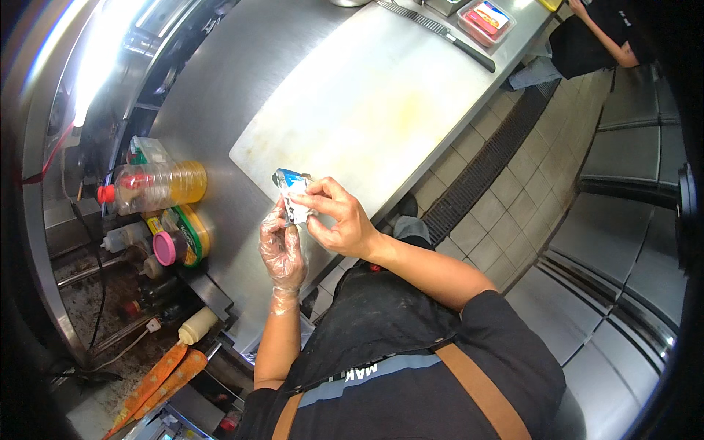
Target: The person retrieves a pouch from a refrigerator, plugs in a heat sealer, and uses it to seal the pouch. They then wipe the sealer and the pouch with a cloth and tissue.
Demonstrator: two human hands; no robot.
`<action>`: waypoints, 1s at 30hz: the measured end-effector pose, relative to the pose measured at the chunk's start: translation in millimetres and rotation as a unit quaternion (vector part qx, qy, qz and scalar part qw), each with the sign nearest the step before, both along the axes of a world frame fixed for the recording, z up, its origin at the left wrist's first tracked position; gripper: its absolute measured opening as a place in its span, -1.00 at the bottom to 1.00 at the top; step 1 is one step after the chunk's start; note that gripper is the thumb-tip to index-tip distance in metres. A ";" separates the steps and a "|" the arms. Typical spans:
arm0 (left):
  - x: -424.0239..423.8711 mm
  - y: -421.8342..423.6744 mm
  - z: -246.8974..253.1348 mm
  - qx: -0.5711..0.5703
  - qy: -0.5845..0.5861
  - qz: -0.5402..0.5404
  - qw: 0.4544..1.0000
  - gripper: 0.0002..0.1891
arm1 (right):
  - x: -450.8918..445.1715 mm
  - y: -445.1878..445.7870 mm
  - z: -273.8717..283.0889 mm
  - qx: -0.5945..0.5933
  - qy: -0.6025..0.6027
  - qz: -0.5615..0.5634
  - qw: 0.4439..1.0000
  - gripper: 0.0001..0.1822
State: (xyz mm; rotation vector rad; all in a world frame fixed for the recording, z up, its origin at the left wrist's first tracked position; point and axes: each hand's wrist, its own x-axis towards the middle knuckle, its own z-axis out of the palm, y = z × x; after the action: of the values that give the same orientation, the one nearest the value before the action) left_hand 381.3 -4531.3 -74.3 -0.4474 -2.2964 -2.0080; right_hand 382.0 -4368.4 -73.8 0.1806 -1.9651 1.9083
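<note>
My left hand [281, 250], in a clear plastic disposable glove, grips the lower side of a small blue, white and silver packet [292, 192]. The bare fingers of my right hand [341, 220] pinch the packet's other side. What the packet contains is hidden. Both hands hold it in front of my apron, over the near corner of a large white cutting board [352, 110]. The board lies on a stainless steel worktop [220, 104].
A knife [467, 52] lies along the board's far end, beside a clear plastic tub [486, 22]. To the left are a bottle of yellow liquid [187, 181], a pink-lidded jar [164, 248] and a cream squeeze bottle [198, 325]. Another person [588, 41] stands at far right, near a floor drain grate [484, 165].
</note>
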 end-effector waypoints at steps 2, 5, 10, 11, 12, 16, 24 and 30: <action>-0.3 1.4 0.3 0.005 0.019 0.000 1.000 -0.83 | 7.0 -3.4 0.2 -0.004 0.008 0.004 1.000 -0.47; -0.1 -0.5 -0.5 0.002 0.003 0.001 1.000 -0.86 | 17.4 -4.1 2.4 0.020 0.016 0.008 1.000 -0.46; 0.7 -2.1 4.0 0.012 -0.027 -0.014 0.999 -0.88 | 22.7 -4.1 -8.8 0.025 0.053 0.014 0.998 -0.48; 0.7 -3.3 4.4 0.010 -0.034 -0.021 0.999 -0.88 | 22.4 -3.0 -10.0 0.026 0.058 0.018 0.998 -0.48; 0.9 -3.4 4.2 0.014 -0.035 -0.021 0.999 -0.88 | 22.0 -1.9 -11.6 0.027 0.062 0.021 0.998 -0.49; 1.0 -3.4 4.4 0.027 -0.033 -0.023 0.999 -0.89 | 16.5 5.1 -19.8 0.114 0.117 0.000 0.987 -0.50; 0.4 -4.7 4.4 -0.008 -0.018 0.007 1.000 -0.85 | 10.2 11.9 -34.6 0.123 0.043 -0.068 0.989 -0.49; 0.3 -9.2 3.0 -0.013 -0.046 0.005 0.999 -0.85 | -29.2 8.1 -22.2 0.116 0.047 -0.103 0.987 -0.53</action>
State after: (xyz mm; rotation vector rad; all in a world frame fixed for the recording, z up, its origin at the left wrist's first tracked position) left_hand 381.6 -4540.4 -71.3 -0.3512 -2.3740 -2.0373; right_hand 352.9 -4360.4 -95.9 0.1242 -2.0504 1.5149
